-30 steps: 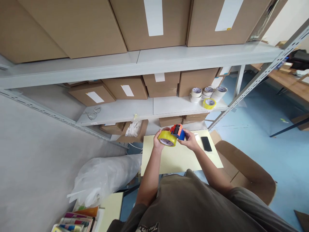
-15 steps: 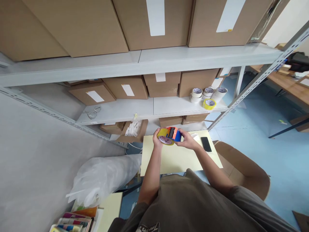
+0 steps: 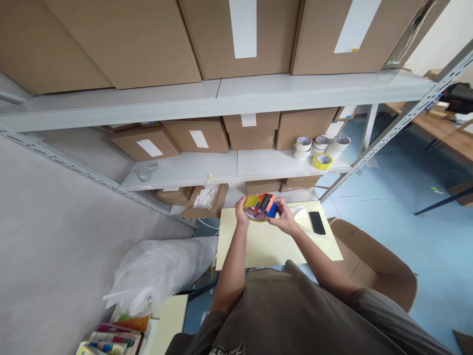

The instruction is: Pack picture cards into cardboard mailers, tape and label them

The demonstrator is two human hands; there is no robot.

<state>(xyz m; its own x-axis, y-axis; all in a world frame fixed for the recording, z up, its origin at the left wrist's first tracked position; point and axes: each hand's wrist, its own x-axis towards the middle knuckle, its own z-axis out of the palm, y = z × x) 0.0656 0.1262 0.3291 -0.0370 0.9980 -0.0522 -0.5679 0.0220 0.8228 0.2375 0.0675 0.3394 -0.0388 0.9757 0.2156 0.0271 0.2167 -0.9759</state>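
Note:
My left hand (image 3: pixel 242 211) is closed on the left side of a yellow roll of packing tape (image 3: pixel 251 202). From the right, my right hand (image 3: pixel 285 217) grips a blue and orange tape dispenser (image 3: pixel 271 207) with a black roller. The dispenser sits against the right part of the roll, its frame reaching over the roll's edge. Both are held above a pale yellow table (image 3: pixel 258 251). Whether the roll is fully seated in the dispenser I cannot tell.
A black phone (image 3: pixel 317 223) and white paper (image 3: pixel 297 212) lie on the table. An open cardboard box (image 3: pixel 373 261) stands right. Ahead, a grey shelf (image 3: pixel 258 162) holds boxes, glasses (image 3: pixel 147 172), white tape rolls (image 3: pixel 302 148) and a yellow roll (image 3: pixel 322 161). A plastic-wrapped bundle (image 3: pixel 162 266) lies left.
The roll and dispenser have turned slightly in my hands, the dispenser tilting more. Both hands keep their grip. The whole view has shifted a little.

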